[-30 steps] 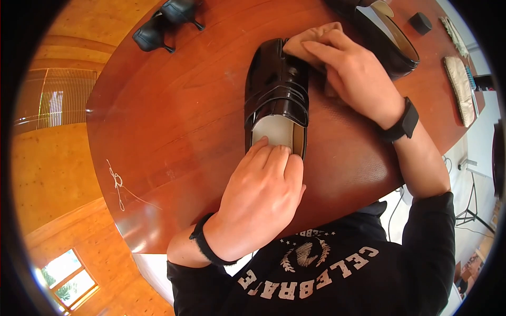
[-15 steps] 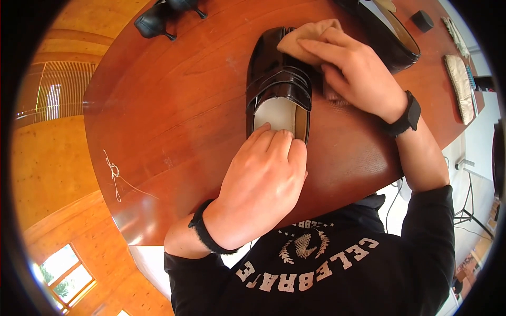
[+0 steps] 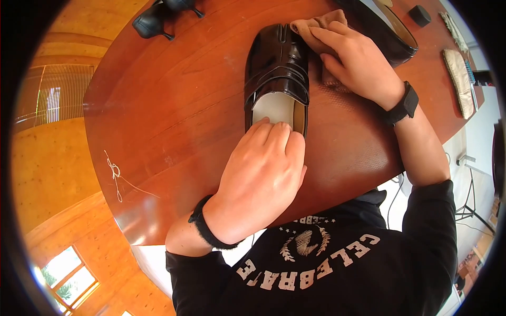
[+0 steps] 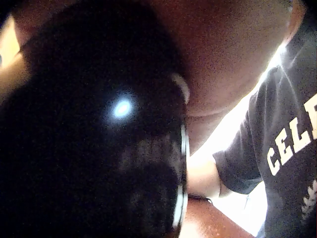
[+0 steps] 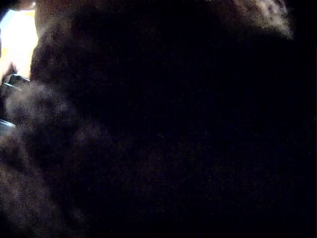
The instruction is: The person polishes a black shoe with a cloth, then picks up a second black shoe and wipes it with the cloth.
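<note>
A glossy black loafer (image 3: pixel 276 58) with a pale insole sits in the middle of the head view, toe pointing away. My left hand (image 3: pixel 263 168) grips it at the heel end, with fingertips inside the opening. In the left wrist view the loafer's dark, shiny surface (image 4: pixel 124 148) fills much of the picture. My right hand (image 3: pixel 363 68) holds a tan cloth (image 3: pixel 321 23) against the right side of the loafer's toe. Part of the cloth hangs below the fingers. The right wrist view is almost wholly dark.
Another black loafer (image 3: pixel 387 37) lies behind my right hand. Black heeled shoes (image 3: pixel 158 21) stand at the far left of the brown table (image 3: pixel 168 116). A small round black item (image 3: pixel 419 16), a beige pad-like brush (image 3: pixel 458 84) and a loose white string (image 3: pixel 114 171) also lie there.
The loafer and my left hand sit slightly higher in the head view. My right hand has shifted the cloth from over the toe to its right edge, and the cloth is bunched differently.
</note>
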`<state>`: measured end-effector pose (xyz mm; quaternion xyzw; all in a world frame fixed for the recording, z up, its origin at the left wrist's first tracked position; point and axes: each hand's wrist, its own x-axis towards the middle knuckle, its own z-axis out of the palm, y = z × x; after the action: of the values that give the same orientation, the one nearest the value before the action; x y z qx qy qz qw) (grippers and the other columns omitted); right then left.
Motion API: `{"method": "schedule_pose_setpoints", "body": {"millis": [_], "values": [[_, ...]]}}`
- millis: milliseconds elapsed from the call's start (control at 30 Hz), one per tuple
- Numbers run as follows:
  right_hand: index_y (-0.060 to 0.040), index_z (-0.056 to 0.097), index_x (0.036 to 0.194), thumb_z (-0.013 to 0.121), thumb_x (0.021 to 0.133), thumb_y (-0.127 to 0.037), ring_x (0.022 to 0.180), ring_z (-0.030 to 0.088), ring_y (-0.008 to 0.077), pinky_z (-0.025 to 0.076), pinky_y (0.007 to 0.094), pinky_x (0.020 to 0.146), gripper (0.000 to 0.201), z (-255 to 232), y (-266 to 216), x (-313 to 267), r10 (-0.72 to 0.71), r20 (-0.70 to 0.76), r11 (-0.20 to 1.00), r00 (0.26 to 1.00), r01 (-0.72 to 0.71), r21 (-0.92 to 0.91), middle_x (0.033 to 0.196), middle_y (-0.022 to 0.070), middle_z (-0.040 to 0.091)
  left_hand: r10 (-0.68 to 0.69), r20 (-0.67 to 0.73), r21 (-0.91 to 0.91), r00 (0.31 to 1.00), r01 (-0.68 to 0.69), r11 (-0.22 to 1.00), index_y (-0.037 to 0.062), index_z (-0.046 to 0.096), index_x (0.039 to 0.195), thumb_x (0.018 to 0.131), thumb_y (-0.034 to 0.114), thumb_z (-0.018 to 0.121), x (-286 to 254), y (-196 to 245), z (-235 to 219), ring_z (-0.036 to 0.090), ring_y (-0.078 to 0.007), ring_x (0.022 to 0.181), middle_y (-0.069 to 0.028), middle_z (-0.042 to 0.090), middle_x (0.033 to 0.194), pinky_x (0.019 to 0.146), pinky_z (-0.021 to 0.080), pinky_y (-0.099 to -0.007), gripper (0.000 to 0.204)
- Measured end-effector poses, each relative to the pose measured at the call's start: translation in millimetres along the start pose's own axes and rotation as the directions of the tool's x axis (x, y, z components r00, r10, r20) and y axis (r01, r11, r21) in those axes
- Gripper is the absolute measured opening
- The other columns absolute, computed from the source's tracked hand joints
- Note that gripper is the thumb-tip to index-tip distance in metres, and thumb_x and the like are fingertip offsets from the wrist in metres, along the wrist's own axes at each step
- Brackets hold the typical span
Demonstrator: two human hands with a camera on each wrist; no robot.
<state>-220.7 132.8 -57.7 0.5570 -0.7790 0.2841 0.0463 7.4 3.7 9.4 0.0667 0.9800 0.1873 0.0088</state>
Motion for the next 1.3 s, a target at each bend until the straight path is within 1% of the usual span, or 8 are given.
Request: {"method": "schedule_pose_setpoints", "body": {"millis": [67, 300, 433, 567, 667, 767, 933, 1300], "values": [[-0.0024, 0.063, 0.116, 0.062, 0.08, 0.001, 0.1, 0.063, 0.0427, 0.053, 0.0483, 0.086, 0.036, 0, -4, 1, -0.032, -0.047, 0.999, 0.998, 0.031, -0.017, 0.107, 0.0205, 0.065, -0.004, 0.006, -0.002, 1.0, 0.004, 1.0, -0.0015, 0.056, 0.098, 0.069, 0.005, 0.08, 0, -1, 0, 0.058, -0.0362, 0.091, -0.0168, 0.055, 0.094, 0.081, 0.051, -0.043, 0.039], [-0.0037, 0.062, 0.134, 0.054, 0.079, 0.014, 0.093, 0.065, 0.0318, 0.054, 0.0391, 0.079, 0.058, -6, -27, 1, -0.139, 0.081, 0.958, 0.987, 0.114, 0.262, 0.105, 0.016, 0.058, -0.015, 0.014, 0.004, 1.0, 0.015, 1.0, -0.0016, 0.055, 0.098, 0.069, 0.006, 0.08, -2, -1, 1, 0.058, -0.0363, 0.093, -0.017, 0.054, 0.096, 0.081, 0.05, -0.0429, 0.039], [-0.0034, 0.062, 0.136, 0.051, 0.077, 0.017, 0.081, 0.064, 0.0253, 0.054, 0.0361, 0.073, 0.063, -4, -33, 2, -0.179, -0.036, 0.934, 0.983, 0.181, 0.307, 0.103, 0.0138, 0.057, -0.015, 0.025, 0.002, 1.0, 0.015, 1.0, -0.0017, 0.055, 0.099, 0.069, 0.006, 0.08, -2, -2, 1, 0.058, -0.0362, 0.093, -0.0171, 0.054, 0.096, 0.082, 0.051, -0.0426, 0.04], [-0.0026, 0.065, 0.132, 0.049, 0.073, 0.016, 0.074, 0.061, 0.0251, 0.053, 0.0342, 0.069, 0.064, -4, -32, 5, -0.232, -0.171, 0.924, 0.958, 0.272, 0.269, 0.1, 0.0132, 0.056, -0.021, 0.029, 0.005, 0.999, 0.021, 1.0, -0.0015, 0.055, 0.099, 0.069, 0.006, 0.08, -2, -3, 2, 0.058, -0.0359, 0.093, -0.0171, 0.054, 0.096, 0.082, 0.051, -0.0426, 0.039], [-0.0015, 0.068, 0.126, 0.047, 0.07, 0.016, 0.075, 0.061, 0.0249, 0.053, 0.0325, 0.068, 0.062, -5, -32, 0, -0.28, -0.015, 0.903, 0.96, 0.269, 0.335, 0.098, 0.0125, 0.056, -0.02, 0.019, 0.011, 1.0, 0.02, 1.0, -0.0014, 0.055, 0.098, 0.069, 0.006, 0.08, -3, -4, 3, 0.058, -0.0357, 0.093, -0.017, 0.054, 0.096, 0.082, 0.051, -0.0425, 0.039], [-0.0021, 0.071, 0.115, 0.061, 0.071, 0.006, 0.087, 0.065, 0.0352, 0.055, 0.04, 0.074, 0.045, -12, -25, 3, -0.24, -0.01, 0.905, 0.971, 0.227, 0.361, 0.103, 0.014, 0.064, -0.02, 0.023, 0.014, 1.0, 0.02, 1.0, -0.0013, 0.055, 0.098, 0.069, 0.006, 0.08, -3, -3, 3, 0.058, -0.0356, 0.093, -0.0169, 0.054, 0.096, 0.082, 0.051, -0.0424, 0.039], [-0.0019, 0.071, 0.114, 0.061, 0.07, 0.006, 0.084, 0.065, 0.0361, 0.055, 0.0408, 0.073, 0.045, -12, -29, 2, -0.204, -0.01, 0.909, 0.979, 0.193, 0.369, 0.101, 0.0146, 0.064, -0.017, 0.023, 0.016, 1.0, 0.016, 1.0, -0.0014, 0.055, 0.098, 0.069, 0.006, 0.08, -2, -2, 2, 0.058, -0.0355, 0.093, -0.0167, 0.054, 0.096, 0.081, 0.051, -0.0424, 0.039], [-0.0003, 0.073, 0.119, 0.051, 0.065, 0.008, 0.076, 0.059, 0.0246, 0.051, 0.0321, 0.069, 0.058, -11, -31, 2, -0.463, -0.099, 0.812, 0.881, 0.466, 0.353, 0.089, 0.0111, 0.057, -0.005, 0.002, 0.024, 1.0, 0.005, 1.0, -0.0021, 0.055, 0.099, 0.068, 0.005, 0.08, -2, -3, 4, 0.058, -0.0356, 0.092, -0.0169, 0.054, 0.095, 0.081, 0.051, -0.0428, 0.041]]}}
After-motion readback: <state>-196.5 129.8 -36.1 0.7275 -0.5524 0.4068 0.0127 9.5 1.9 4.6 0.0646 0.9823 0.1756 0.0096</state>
